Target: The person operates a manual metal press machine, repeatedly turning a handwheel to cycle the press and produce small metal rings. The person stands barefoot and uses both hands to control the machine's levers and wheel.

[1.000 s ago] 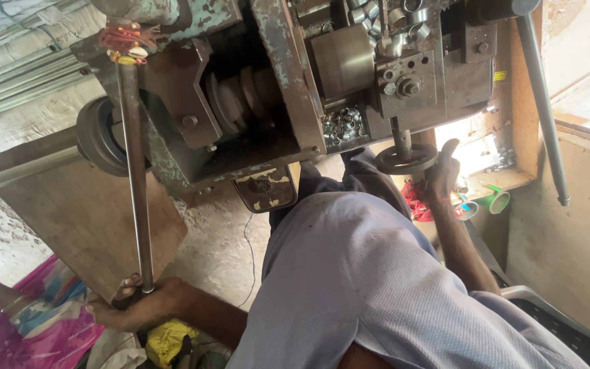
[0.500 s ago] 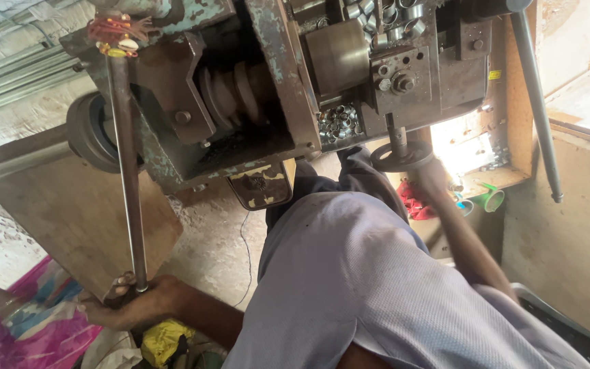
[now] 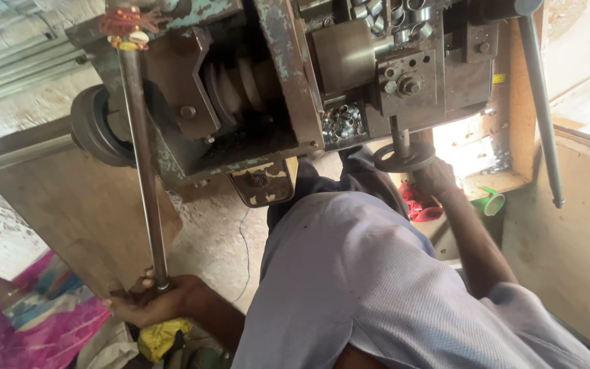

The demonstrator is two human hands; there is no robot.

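Looming above both hands, the press machine (image 3: 268, 89) is a worn block of dark metal with flaking green paint, and it looks far too heavy and rigid to shift by hand; only its controls are meant to be gripped. Down from its upper left corner runs the long steel lever rod (image 3: 143, 171), ending inside the left hand (image 3: 150, 303), whose fingers are wrapped tight around the rod's lower end. That rod reads as stiff, smooth and probably a little greasy, so the far end, where the hand already sits, seems the best hold for leverage. Over on the other side, the right hand (image 3: 433, 176) presses up against the small round handwheel (image 3: 404, 157) under the machine's front block; whether the fingers are curled around its rim or only resting on it cannot be told. The wheel looks solid and hard-edged, best taken by the rim. Between the two hands, well apart, lies the person's lap in pale cloth. Just above the right hand, a heap of small metal rings (image 3: 339, 123) sits in the machine, light and loose. Just beyond the right hand lie a red cloth (image 3: 419, 205) and a green plastic piece (image 3: 492, 202).
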